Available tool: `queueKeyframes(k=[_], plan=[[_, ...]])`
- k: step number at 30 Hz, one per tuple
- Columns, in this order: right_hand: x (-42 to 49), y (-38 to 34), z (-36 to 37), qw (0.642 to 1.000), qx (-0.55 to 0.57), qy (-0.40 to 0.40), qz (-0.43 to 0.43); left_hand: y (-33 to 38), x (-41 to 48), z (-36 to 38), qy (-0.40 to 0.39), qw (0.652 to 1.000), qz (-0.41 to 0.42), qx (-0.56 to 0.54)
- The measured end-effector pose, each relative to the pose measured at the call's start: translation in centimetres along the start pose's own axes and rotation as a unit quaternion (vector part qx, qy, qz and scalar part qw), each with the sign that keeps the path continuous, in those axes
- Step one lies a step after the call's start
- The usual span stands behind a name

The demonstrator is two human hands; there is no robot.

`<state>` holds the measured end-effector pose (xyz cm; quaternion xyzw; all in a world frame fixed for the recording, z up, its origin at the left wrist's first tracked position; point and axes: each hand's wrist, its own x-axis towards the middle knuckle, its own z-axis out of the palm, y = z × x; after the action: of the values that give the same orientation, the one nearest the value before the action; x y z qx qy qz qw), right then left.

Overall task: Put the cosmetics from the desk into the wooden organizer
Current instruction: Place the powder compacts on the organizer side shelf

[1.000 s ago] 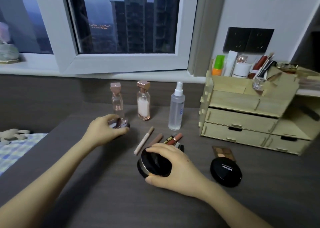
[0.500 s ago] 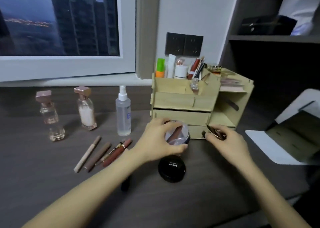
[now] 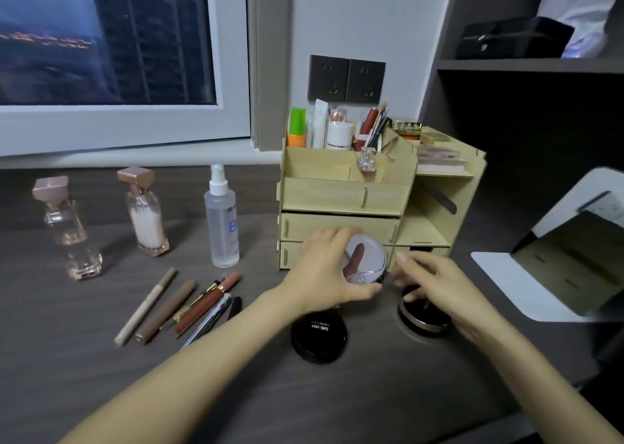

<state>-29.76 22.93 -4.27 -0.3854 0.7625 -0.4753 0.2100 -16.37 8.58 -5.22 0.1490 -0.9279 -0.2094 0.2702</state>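
My left hand (image 3: 320, 271) is closed around a round silver compact (image 3: 366, 261), held just in front of the lower drawers of the wooden organizer (image 3: 344, 195). My right hand (image 3: 439, 285) hovers with spread fingers over a black and gold compact (image 3: 423, 320) lying on the desk, its fingertips touching the lid. A second black compact (image 3: 319, 337) lies under my left wrist. Several pencils and lip glosses (image 3: 189, 305) lie to the left. The organizer's top compartments hold tubes, brushes and jars.
Two perfume bottles (image 3: 69, 231) (image 3: 147, 212) and a clear spray bottle (image 3: 223, 219) stand along the back of the desk. A white open case (image 3: 557, 268) sits at the right. Dark shelves rise behind the organizer.
My right hand has dropped from the bottom drawer front and the black and gold compact now rests on the desk beneath it. My left hand keeps the silver compact near the drawers.
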Motion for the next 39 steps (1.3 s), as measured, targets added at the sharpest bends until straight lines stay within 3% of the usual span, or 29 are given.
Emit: queueKeyframes(k=[2, 4, 8, 13, 16, 20, 22, 26, 30, 33, 36, 37, 39], plan=[[0.4, -1.2, 0.5, 0.990, 0.136, -0.044, 0.021, 0.6, 0.4, 0.4, -0.001, 0.999, 0.029, 0.012], [0.8, -1.7, 0.6, 0.982, 0.185, -0.020, 0.036, 1.2, 1.0, 0.4, -0.002, 0.999, 0.053, 0.010], [1.7, -0.3, -1.5, 0.954, 0.255, 0.129, 0.095, 1.2, 1.7, -0.8, 0.009, 0.998, 0.057, 0.028], [3.1, 2.5, -4.8, 0.903, 0.303, 0.264, 0.153, -1.0, 1.7, -3.6, 0.150, 0.980, 0.049, 0.121], [4.6, 3.0, -4.1, 0.886, 0.350, 0.253, 0.167, -1.9, 2.2, -4.3, 0.180, 0.963, 0.055, 0.192], [6.7, 3.2, -2.7, 0.860, 0.422, 0.236, 0.164, -2.6, 2.8, -4.9, 0.145, 0.953, 0.054, 0.259], [7.5, 3.5, -2.4, 0.863, 0.423, 0.222, 0.163, -3.0, 2.8, -5.1, 0.125, 0.952, 0.049, 0.275], [8.4, 4.2, -2.2, 0.912, 0.302, 0.221, 0.170, -3.6, 2.7, -5.1, 0.100, 0.946, 0.051, 0.306], [7.6, 4.0, -2.9, 0.961, 0.074, 0.228, 0.140, -3.6, 2.6, -5.2, 0.101, 0.947, 0.056, 0.298], [5.1, 3.9, -3.9, 0.986, -0.112, 0.098, 0.077, -3.7, 2.6, -5.3, 0.101, 0.947, 0.061, 0.299], [2.5, 3.4, -4.2, 0.959, -0.249, -0.118, 0.061, -3.5, 2.6, -5.1, 0.100, 0.948, 0.058, 0.297], [1.8, 3.4, -4.0, 0.942, -0.297, -0.148, 0.058, -3.4, 2.6, -5.0, 0.101, 0.948, 0.056, 0.297], [1.1, 3.7, -3.4, 0.921, -0.365, -0.131, 0.028, -3.4, 2.6, -4.9, 0.104, 0.947, 0.054, 0.298]])
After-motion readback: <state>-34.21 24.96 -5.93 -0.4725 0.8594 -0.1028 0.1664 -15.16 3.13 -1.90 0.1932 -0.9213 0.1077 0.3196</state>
